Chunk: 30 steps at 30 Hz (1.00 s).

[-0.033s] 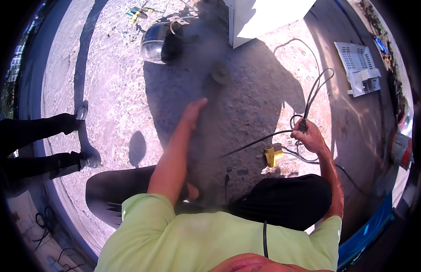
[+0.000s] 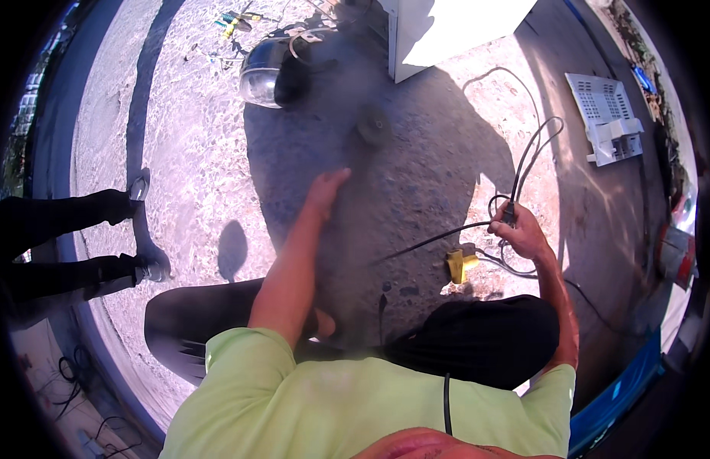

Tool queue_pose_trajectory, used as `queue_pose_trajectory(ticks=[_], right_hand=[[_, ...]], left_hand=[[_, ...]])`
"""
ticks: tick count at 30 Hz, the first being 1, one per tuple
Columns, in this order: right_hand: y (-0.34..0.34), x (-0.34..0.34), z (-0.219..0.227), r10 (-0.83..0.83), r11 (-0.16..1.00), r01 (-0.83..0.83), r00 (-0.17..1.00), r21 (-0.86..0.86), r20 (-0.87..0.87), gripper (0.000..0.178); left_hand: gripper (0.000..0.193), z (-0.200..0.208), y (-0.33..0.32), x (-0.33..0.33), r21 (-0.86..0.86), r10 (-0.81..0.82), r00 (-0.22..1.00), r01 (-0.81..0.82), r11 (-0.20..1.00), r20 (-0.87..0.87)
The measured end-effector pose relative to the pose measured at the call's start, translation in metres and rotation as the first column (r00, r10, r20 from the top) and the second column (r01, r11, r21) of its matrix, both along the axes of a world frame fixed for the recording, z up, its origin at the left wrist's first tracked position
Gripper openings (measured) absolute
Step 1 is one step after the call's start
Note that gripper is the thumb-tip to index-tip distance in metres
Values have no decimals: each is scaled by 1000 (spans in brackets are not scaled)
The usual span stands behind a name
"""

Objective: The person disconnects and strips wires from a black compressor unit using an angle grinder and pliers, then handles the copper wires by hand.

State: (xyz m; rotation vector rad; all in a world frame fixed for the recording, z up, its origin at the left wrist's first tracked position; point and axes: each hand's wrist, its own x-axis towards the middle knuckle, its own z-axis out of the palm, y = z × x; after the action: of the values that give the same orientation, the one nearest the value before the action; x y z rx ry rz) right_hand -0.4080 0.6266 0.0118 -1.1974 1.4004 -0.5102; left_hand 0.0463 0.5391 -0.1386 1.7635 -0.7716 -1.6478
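The left hand (image 2: 326, 191) reaches into haze, and I cannot tell whether its fingers are closed on anything; just beyond it sits a round, dull disc (image 2: 374, 130), blurred at the edge. A thin, smooth black cord (image 2: 446, 234) rises rightward over the ground, beyond a yellow block (image 2: 460, 265), to the right hand (image 2: 521, 232), fingers curled round it, its loops bending above

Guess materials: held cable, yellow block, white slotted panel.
Black cable: smooth-looking, probably rubber or soft plastic; bends in loops. Yellow block: likely hard plastic; solid bright colour. White slotted panel: matte, seemingly moulded plastic from its slots; metal possible.
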Motion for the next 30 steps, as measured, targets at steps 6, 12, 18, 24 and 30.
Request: queue_pose_trajectory(ticks=[6, 12, 18, 24, 30], right_hand=[[-8, 23, -11, 195, 975, -211, 960, -64, -200, 30], [-28, 46, 10, 284, 952, -304, 864, 18, -417, 43], [-40, 50, 15, 448, 849, -527, 686, 32, -574, 42], [-31, 40, 28, 405, 888, -460, 787, -5, -464, 44], [24, 36, -10, -56, 945, -48, 951, -323, -304, 47]], left_hand=[[64, 35, 12, 1, -83, -97, 734, 205, 975, 673], [27, 67, 0, -20, -469, 232, 606, 267, 842, 761], [36, 159, -12, -165, -746, -343, 703, 666, 9, 624], [38, 140, -10, -200, -568, -581, 433, 821, -62, 689], [35, 101, 5, -198, -453, -852, 314, 885, 104, 418]])
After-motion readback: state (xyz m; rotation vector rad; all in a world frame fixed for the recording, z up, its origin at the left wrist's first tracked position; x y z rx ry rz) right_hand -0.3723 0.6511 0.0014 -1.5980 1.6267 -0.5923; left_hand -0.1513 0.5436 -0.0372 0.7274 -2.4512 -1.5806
